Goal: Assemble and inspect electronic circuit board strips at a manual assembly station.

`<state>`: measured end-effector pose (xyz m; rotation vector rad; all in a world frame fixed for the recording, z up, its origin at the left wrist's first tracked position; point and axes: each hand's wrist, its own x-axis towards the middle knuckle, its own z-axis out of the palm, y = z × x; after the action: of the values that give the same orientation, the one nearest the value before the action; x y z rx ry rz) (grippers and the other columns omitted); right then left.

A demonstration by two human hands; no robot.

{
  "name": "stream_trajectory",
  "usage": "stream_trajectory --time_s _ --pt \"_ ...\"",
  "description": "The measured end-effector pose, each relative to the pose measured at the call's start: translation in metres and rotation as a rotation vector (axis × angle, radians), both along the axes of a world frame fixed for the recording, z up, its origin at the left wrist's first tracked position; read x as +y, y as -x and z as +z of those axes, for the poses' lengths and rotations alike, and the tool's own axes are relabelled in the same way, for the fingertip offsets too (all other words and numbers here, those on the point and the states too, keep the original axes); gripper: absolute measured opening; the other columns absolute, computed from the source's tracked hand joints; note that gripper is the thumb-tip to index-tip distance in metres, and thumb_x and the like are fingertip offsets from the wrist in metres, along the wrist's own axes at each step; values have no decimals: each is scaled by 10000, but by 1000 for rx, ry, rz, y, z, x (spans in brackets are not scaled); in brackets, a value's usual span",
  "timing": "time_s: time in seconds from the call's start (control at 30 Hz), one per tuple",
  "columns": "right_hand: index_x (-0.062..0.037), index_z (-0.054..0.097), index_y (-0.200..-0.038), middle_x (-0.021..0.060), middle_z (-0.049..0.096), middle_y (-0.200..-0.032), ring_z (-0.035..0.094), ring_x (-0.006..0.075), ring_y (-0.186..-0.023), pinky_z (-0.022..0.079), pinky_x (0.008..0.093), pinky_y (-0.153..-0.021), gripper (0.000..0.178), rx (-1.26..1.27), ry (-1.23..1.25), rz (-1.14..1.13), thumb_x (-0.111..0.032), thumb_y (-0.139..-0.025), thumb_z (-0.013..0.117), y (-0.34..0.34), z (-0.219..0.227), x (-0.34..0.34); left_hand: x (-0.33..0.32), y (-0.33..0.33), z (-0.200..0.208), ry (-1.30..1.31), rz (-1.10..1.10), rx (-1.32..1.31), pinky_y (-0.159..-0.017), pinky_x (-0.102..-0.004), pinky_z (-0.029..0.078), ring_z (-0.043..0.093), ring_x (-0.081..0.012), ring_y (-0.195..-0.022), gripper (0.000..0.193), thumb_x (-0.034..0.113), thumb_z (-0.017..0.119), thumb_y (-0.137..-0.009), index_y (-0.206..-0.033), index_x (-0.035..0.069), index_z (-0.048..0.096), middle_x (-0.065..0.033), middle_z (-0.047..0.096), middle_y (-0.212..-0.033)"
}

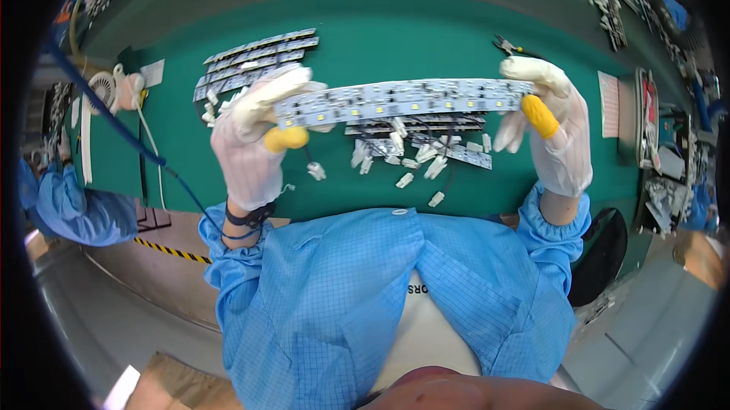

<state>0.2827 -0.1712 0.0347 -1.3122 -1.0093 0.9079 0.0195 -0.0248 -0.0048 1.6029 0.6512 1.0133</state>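
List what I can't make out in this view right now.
Head view:
LED strip: ends partly covered by the gloved left hand and right hand; reverse face turned away.
Pile of boards: partly hidden by loose white connectors and the raised strip.
Small hand tool: too small to read its tips.
Co-worker's blue sleeve: the wearer is cut off by the dark lens rim.
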Motion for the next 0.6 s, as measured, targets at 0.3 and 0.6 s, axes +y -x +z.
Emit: stream_trajectory --time_s 0.3,0.6 --pt "49 516 -1177 130 634 -845 639 136 -577 484 184 -451 398 -111 -31 85 -230 -903 586 -7 -5 -1 1 2 -2 -139 89 109 -732 -250 524 682 -173 -783 409 304 602 -873 -1105 -31 626 -131 697 -919" --pt "79 514 -1161 110 644 -776 631 124 -546 494 185 -448 475 -34 -63 123 -330 -924 558 -9 -8 -2 13 8 -4 -307 45 221 -774 -262 495 658 -163 -875 376 371 581 -873 -1015 40 690 -105 683 -1033"
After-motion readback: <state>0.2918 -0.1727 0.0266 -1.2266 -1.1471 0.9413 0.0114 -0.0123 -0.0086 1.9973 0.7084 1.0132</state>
